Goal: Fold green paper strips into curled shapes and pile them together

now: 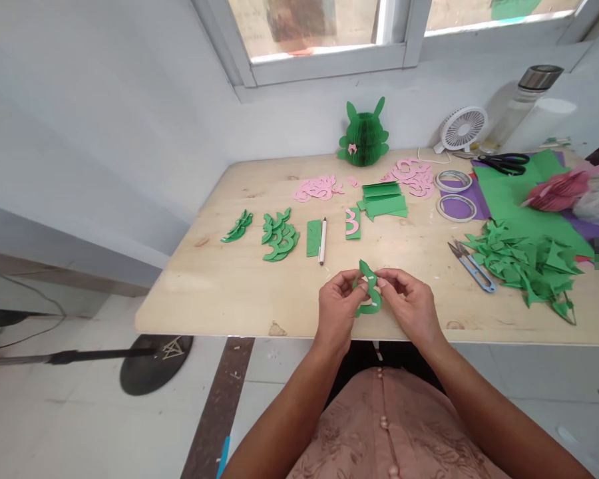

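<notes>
- A white fan (463,129) stands at the far edge of the desk (219,299), near a pale wall (299,120).
- A clear, silver-capped bottle (515,112) rises beside a white cylinder (549,123) at right.
- A grey-framed window (410,33) overlooks the desk.
- A round black base (152,372) sits on the tiled floor (84,419) at left.

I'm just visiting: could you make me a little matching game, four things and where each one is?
Things:
1. White fan
2. Pen
3. Snips
4. Curvy green cutout

Places:
A. Beside a pile of green scraps
B. In the left hand, with the right hand at its edge
C. Left of the clear bottle
D. Right beside a green card

Pairs: 1-C, 2-D, 3-A, 4-B
</notes>
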{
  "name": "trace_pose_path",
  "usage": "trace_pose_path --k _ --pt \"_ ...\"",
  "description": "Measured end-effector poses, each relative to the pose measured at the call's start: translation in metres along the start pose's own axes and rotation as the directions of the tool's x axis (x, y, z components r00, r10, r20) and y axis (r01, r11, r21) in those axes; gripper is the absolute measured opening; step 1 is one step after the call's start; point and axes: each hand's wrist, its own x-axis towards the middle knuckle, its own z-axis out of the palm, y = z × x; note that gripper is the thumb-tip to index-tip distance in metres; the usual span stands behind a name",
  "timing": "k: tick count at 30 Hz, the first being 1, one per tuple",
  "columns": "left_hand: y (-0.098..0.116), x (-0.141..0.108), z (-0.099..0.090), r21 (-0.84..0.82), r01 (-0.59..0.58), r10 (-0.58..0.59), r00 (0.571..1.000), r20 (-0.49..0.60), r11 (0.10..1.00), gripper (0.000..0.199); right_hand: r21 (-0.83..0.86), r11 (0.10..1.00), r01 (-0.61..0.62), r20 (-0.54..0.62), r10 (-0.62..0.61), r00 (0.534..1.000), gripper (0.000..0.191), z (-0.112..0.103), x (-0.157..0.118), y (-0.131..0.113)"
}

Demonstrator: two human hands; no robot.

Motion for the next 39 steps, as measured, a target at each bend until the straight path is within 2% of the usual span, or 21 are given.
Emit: trace_pose_path --k 3,6,9,16,25,33,39 --pt "-0.002 -0.001 0.002 -0.01 -0.009 0.008 0.999 -0.039 1.0 0.021 -0.157 0.965 0.208 -0.074 -0.222 0.972 0.013 -0.002 -0.002 -0.004" --pt "-0.003 -0.002 0.003 -0.037 0.002 -0.004 0.999 -0.043 0.999 0.022 -0.272 0.872 0.407 -0.009 -0.425 0.905 0.011 -0.003 -0.003 -0.007" --pt "-0.003 -0.004 0.003 -0.091 0.054 -0.056 0.998 -0.02 0.994 0.021 -0.359 0.794 0.49 0.022 -0.517 0.856 0.013 -0.002 -0.003 -0.007" --pt "-0.003 -0.004 0.003 -0.17 0.134 -0.136 0.991 0.002 0.976 0.016 -0.495 0.664 0.561 0.089 -0.603 0.793 0.012 -0.003 0.0 -0.002" --pt "-0.004 -0.003 0.005 -0.064 0.057 -0.061 0.995 -0.074 0.996 0.013 -0.579 0.535 0.615 0.139 -0.679 0.721 0.01 -0.006 0.005 -0.005" --pt "-0.005 -0.003 0.003 0.039 -0.024 0.026 0.997 -0.077 0.999 0.013 -0.588 0.492 0.642 0.189 -0.688 0.701 0.012 -0.009 0.01 -0.005" --pt "-0.005 -0.002 0.002 0.063 -0.029 0.034 0.997 -0.073 0.998 0.01 -0.591 0.471 0.655 0.218 -0.688 0.692 0.017 -0.008 0.012 -0.007"
